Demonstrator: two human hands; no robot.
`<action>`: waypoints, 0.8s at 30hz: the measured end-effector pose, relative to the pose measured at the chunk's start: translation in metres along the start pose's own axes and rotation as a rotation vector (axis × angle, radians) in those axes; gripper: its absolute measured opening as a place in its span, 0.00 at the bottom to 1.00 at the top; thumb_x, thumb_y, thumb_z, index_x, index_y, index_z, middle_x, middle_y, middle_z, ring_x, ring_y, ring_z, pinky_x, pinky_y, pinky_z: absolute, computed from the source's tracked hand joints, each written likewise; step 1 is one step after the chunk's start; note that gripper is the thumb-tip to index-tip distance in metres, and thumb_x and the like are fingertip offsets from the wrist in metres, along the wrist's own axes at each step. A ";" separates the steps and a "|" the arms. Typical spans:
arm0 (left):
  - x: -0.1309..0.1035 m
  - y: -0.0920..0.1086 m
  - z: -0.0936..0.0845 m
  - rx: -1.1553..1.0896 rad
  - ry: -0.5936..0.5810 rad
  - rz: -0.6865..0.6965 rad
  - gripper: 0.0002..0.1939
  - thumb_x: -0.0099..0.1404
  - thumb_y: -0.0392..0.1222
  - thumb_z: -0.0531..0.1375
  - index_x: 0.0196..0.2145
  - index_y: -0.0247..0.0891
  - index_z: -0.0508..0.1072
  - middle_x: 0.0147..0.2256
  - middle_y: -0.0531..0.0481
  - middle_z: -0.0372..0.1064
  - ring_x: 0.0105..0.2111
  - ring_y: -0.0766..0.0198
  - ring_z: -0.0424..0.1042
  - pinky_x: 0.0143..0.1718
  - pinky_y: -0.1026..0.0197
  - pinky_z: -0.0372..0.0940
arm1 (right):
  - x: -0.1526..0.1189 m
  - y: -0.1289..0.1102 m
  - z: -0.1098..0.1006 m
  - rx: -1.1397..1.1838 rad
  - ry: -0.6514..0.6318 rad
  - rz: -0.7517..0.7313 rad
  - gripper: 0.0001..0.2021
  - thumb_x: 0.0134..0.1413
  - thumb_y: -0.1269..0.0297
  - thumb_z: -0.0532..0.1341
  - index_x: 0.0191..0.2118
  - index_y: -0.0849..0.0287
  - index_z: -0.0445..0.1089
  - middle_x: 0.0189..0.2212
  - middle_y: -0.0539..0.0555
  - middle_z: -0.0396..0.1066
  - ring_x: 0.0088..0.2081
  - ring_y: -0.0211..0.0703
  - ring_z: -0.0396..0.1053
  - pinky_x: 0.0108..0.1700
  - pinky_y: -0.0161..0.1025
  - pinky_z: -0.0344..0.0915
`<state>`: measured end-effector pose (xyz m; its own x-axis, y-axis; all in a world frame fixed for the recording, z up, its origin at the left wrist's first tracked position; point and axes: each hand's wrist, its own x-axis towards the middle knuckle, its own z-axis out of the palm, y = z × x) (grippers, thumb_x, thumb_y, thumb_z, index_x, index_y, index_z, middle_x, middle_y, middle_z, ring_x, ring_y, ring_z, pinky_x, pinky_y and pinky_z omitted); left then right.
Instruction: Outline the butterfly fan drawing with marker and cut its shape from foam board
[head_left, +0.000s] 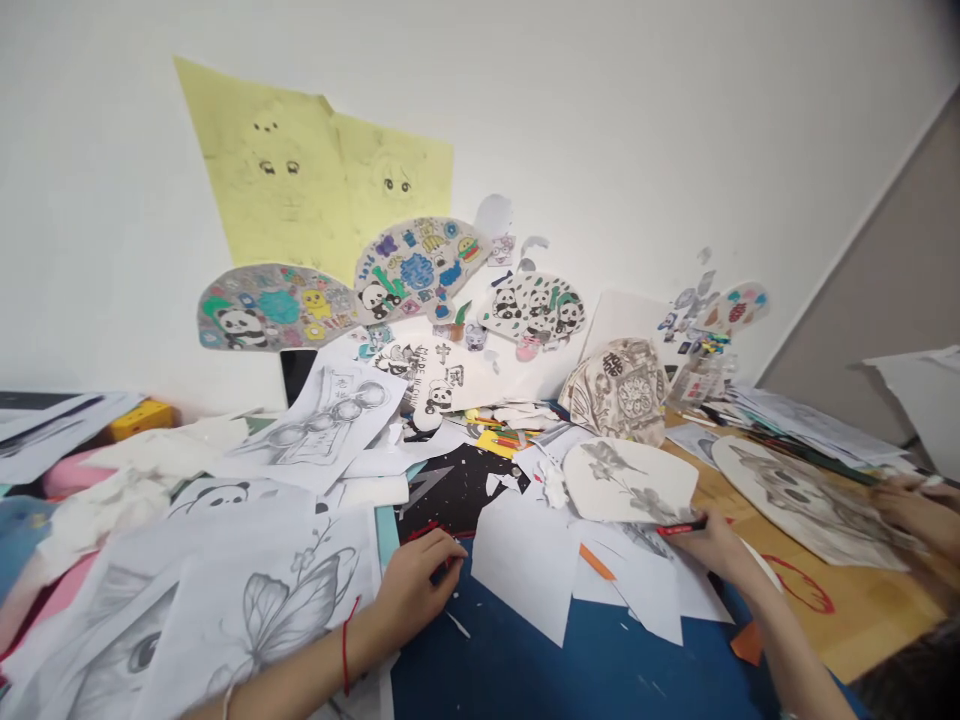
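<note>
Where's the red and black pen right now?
In the head view, the pen is right of centre, in the person's right hand, by the lower edge of the flower fan.

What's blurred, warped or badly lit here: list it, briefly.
Head view: soft light, no strong glare on the wall; head view: apparent wide-angle stretch toward the edges; head view: the other person's hand at right looks blurred; head view: markings on the red marker in the right hand are unreadable.
</note>
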<state>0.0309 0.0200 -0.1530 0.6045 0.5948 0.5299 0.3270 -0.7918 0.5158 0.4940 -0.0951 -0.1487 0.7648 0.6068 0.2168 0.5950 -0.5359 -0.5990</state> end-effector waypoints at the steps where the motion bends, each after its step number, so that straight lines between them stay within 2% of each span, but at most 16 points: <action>1: 0.000 0.002 -0.003 -0.004 -0.006 0.000 0.08 0.61 0.31 0.54 0.34 0.39 0.71 0.33 0.50 0.71 0.32 0.64 0.70 0.34 0.64 0.63 | 0.003 0.000 -0.004 -0.009 -0.031 0.012 0.26 0.26 0.47 0.68 0.28 0.54 0.54 0.22 0.53 0.66 0.25 0.49 0.66 0.26 0.41 0.61; 3: 0.001 0.009 -0.011 -0.012 -0.042 0.000 0.09 0.61 0.31 0.53 0.34 0.39 0.72 0.33 0.49 0.71 0.33 0.64 0.69 0.34 0.64 0.63 | 0.003 -0.014 -0.011 -0.046 -0.029 0.048 0.28 0.29 0.42 0.66 0.29 0.53 0.52 0.22 0.53 0.65 0.25 0.49 0.65 0.26 0.42 0.60; 4: 0.001 0.014 -0.015 -0.018 -0.072 -0.005 0.09 0.60 0.31 0.53 0.35 0.39 0.72 0.33 0.49 0.70 0.33 0.64 0.69 0.34 0.64 0.63 | -0.001 -0.027 -0.012 -0.047 0.026 0.042 0.29 0.29 0.40 0.65 0.30 0.52 0.51 0.23 0.52 0.64 0.25 0.49 0.64 0.27 0.43 0.60; 7: 0.001 0.031 -0.027 -0.084 -0.169 -0.066 0.12 0.59 0.33 0.56 0.41 0.39 0.73 0.38 0.47 0.70 0.36 0.62 0.69 0.38 0.61 0.64 | -0.038 -0.093 0.000 0.092 0.191 -0.106 0.30 0.30 0.38 0.64 0.32 0.53 0.50 0.28 0.53 0.65 0.28 0.49 0.65 0.30 0.43 0.61; 8: 0.001 0.037 -0.030 -0.139 -0.191 -0.107 0.15 0.59 0.35 0.57 0.45 0.39 0.71 0.41 0.46 0.70 0.37 0.61 0.69 0.40 0.60 0.64 | -0.058 -0.121 0.010 0.194 0.188 -0.170 0.30 0.31 0.39 0.64 0.33 0.53 0.50 0.30 0.54 0.65 0.30 0.49 0.66 0.31 0.43 0.61; 9: 0.001 0.043 -0.034 -0.217 -0.204 -0.151 0.20 0.60 0.37 0.58 0.51 0.39 0.68 0.44 0.44 0.69 0.39 0.61 0.69 0.42 0.58 0.64 | -0.081 -0.150 0.022 0.297 0.173 -0.238 0.30 0.31 0.39 0.64 0.34 0.53 0.51 0.34 0.55 0.66 0.33 0.50 0.67 0.33 0.43 0.62; 11: 0.000 0.053 -0.044 -0.415 -0.220 -0.218 0.27 0.63 0.42 0.56 0.59 0.39 0.58 0.51 0.41 0.64 0.44 0.59 0.67 0.47 0.56 0.63 | -0.130 -0.204 0.045 0.469 0.059 -0.409 0.28 0.36 0.41 0.62 0.35 0.54 0.51 0.39 0.56 0.66 0.39 0.50 0.67 0.38 0.43 0.63; 14: -0.005 0.060 -0.060 -0.677 -0.163 -0.240 0.26 0.69 0.46 0.48 0.63 0.39 0.50 0.59 0.41 0.55 0.54 0.57 0.61 0.54 0.53 0.58 | -0.185 -0.260 0.073 0.533 -0.188 -0.467 0.26 0.39 0.45 0.63 0.38 0.53 0.51 0.40 0.55 0.67 0.37 0.49 0.69 0.35 0.41 0.64; 16: -0.012 0.060 -0.067 -0.808 -0.076 -0.248 0.25 0.70 0.47 0.46 0.62 0.39 0.53 0.59 0.42 0.55 0.56 0.57 0.59 0.56 0.52 0.56 | -0.198 -0.275 0.086 0.552 -0.315 -0.465 0.27 0.38 0.47 0.64 0.38 0.53 0.51 0.37 0.54 0.68 0.34 0.48 0.70 0.32 0.39 0.64; 19: -0.022 0.056 -0.067 -0.925 0.121 -0.318 0.24 0.69 0.53 0.47 0.51 0.31 0.65 0.51 0.38 0.65 0.51 0.56 0.66 0.54 0.51 0.59 | -0.196 -0.273 0.102 0.546 -0.441 -0.511 0.28 0.35 0.46 0.65 0.34 0.53 0.48 0.31 0.51 0.67 0.28 0.45 0.68 0.28 0.38 0.64; 22: -0.023 0.051 -0.058 -0.911 0.331 -0.435 0.24 0.67 0.57 0.47 0.37 0.31 0.68 0.35 0.39 0.72 0.37 0.56 0.73 0.47 0.50 0.65 | -0.200 -0.261 0.115 0.515 -0.446 -0.585 0.28 0.37 0.44 0.64 0.35 0.53 0.48 0.29 0.50 0.66 0.27 0.45 0.67 0.28 0.39 0.64; 24: -0.019 0.047 -0.061 -0.832 0.475 -0.489 0.19 0.66 0.54 0.49 0.32 0.34 0.67 0.29 0.43 0.72 0.30 0.59 0.73 0.39 0.53 0.69 | -0.210 -0.254 0.119 0.532 -0.431 -0.643 0.26 0.41 0.44 0.62 0.37 0.54 0.50 0.34 0.53 0.67 0.31 0.46 0.69 0.32 0.40 0.66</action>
<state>-0.0093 -0.0204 -0.0982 0.1396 0.9563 0.2570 -0.2484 -0.2174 0.9439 0.1527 -0.0166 -0.1340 0.1073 0.9152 0.3884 0.5987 0.2523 -0.7602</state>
